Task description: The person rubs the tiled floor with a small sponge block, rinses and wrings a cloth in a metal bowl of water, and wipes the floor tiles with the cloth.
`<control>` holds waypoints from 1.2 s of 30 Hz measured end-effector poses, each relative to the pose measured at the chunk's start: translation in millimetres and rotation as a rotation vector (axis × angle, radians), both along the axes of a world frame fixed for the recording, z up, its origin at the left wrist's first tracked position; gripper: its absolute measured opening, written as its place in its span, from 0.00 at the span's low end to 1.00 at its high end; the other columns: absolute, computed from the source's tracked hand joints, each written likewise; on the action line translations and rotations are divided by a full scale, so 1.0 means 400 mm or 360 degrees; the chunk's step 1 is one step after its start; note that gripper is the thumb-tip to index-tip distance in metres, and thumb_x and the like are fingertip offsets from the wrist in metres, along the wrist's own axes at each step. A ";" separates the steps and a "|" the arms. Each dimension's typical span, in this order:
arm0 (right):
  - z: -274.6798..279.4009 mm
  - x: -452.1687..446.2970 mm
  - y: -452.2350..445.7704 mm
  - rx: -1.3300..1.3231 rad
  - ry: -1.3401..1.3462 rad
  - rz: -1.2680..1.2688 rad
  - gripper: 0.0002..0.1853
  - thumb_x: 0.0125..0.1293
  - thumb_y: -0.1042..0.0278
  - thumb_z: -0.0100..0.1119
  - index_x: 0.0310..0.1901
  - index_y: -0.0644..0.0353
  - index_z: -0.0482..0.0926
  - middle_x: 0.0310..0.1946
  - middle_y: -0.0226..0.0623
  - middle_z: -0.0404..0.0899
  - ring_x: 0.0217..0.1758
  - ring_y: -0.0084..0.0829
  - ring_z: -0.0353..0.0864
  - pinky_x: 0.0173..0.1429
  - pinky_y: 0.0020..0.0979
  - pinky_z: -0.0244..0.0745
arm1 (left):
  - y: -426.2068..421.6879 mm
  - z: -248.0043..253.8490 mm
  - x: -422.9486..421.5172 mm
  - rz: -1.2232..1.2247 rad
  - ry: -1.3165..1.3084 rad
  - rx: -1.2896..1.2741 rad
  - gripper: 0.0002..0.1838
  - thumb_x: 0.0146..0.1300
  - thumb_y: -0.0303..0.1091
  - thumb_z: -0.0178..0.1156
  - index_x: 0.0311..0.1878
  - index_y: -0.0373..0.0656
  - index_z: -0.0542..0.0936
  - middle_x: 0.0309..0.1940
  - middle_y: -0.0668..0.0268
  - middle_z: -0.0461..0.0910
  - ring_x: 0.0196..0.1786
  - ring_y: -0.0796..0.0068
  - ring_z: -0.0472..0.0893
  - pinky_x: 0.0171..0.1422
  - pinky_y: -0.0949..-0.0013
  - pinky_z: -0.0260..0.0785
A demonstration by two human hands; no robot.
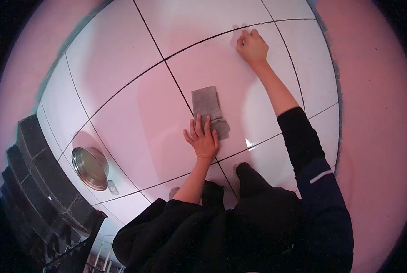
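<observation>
In the head view, the grey cloth [205, 101] lies near the centre of the frame on the tiled floor [135, 123]; its upper part is spread flat, while its lower right end is bunched and creased and not smoothed out; how much of the floor is finished or left cannot be judged from this one view, though a small bright glare at lower centre-right suggests a wet or polished glaze.

The left hand [202, 139] rests on the lower part of the cloth with fingers spread and pressing from above, not clenched around it; the right hand [252, 46], at upper right, is curled in at or just above the tile, well apart from the cloth, and whether it grasps anything small cannot be told.

The cloth looks thin, matt and soft, roughly a long rectangle with a ragged lower corner; the tiles are large, smooth and shiny, pale with a pink cast, divided by thin dark joints; a round metal bowl [101, 160] with a polished rim sits at left, a small pale piece [113, 187] just beside it; dark, rough-looking blocks [35, 157] curve along the left edge.
</observation>
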State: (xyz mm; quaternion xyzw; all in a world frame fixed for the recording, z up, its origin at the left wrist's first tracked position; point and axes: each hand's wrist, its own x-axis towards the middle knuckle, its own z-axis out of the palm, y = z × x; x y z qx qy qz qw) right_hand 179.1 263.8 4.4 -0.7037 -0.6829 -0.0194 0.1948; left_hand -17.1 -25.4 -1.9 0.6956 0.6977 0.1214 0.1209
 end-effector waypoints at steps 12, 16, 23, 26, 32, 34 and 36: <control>0.013 -0.040 -0.352 -0.0109 0.0117 0.0204 0.04 0.52 0.67 0.60 0.30 0.52 0.77 0.30 0.36 0.70 0.32 0.38 0.77 0.27 0.39 0.75 | 0.007 -0.005 -0.001 0.0012 -0.0009 -0.0006 0.27 0.62 0.42 0.52 0.66 0.52 0.67 0.70 0.62 0.56 0.74 0.56 0.49 0.73 0.39 0.32; 0.002 -0.050 -0.121 -0.0028 -0.0034 0.0058 0.06 0.53 0.64 0.58 0.32 0.52 0.78 0.33 0.39 0.73 0.34 0.40 0.79 0.30 0.40 0.77 | 0.003 -0.002 -0.003 -0.0008 0.0002 -0.0039 0.27 0.62 0.42 0.52 0.66 0.52 0.67 0.70 0.62 0.55 0.74 0.56 0.49 0.73 0.39 0.32; 0.009 -0.080 0.033 -0.0100 0.0050 -0.0142 0.07 0.55 0.63 0.58 0.33 0.54 0.78 0.31 0.40 0.73 0.35 0.42 0.79 0.31 0.43 0.77 | 0.003 -0.004 -0.002 0.0033 -0.0068 0.0012 0.24 0.60 0.41 0.55 0.61 0.51 0.70 0.64 0.60 0.60 0.72 0.55 0.52 0.72 0.38 0.34; -0.023 -0.142 -0.147 -0.0069 0.0064 0.0219 0.06 0.56 0.63 0.57 0.33 0.54 0.78 0.31 0.41 0.71 0.32 0.41 0.77 0.28 0.43 0.75 | -0.007 -0.017 -0.003 0.0060 -0.0118 0.0116 0.20 0.56 0.41 0.59 0.53 0.52 0.74 0.58 0.62 0.62 0.68 0.57 0.56 0.71 0.35 0.38; -0.004 -0.261 -0.254 -0.0041 0.0099 0.0547 0.05 0.48 0.67 0.61 0.26 0.53 0.74 0.28 0.37 0.68 0.32 0.37 0.76 0.24 0.36 0.75 | -0.018 -0.033 -0.005 0.0014 -0.0224 0.0096 0.18 0.51 0.38 0.62 0.45 0.49 0.72 0.52 0.59 0.62 0.64 0.55 0.58 0.71 0.34 0.37; -0.011 -0.299 -0.105 0.0139 0.0137 0.0455 0.05 0.51 0.65 0.60 0.29 0.53 0.76 0.29 0.38 0.70 0.34 0.39 0.77 0.27 0.38 0.76 | -0.018 -0.037 -0.003 0.0007 -0.0239 0.0161 0.18 0.51 0.39 0.62 0.45 0.48 0.73 0.56 0.60 0.62 0.65 0.55 0.57 0.71 0.34 0.37; -0.008 -0.345 0.026 0.0044 0.0101 0.0346 0.07 0.53 0.63 0.58 0.33 0.54 0.78 0.32 0.41 0.72 0.35 0.41 0.77 0.30 0.42 0.77 | -0.010 -0.025 -0.002 -0.0008 -0.0213 0.0165 0.17 0.51 0.39 0.62 0.44 0.48 0.73 0.58 0.62 0.62 0.66 0.55 0.57 0.71 0.33 0.37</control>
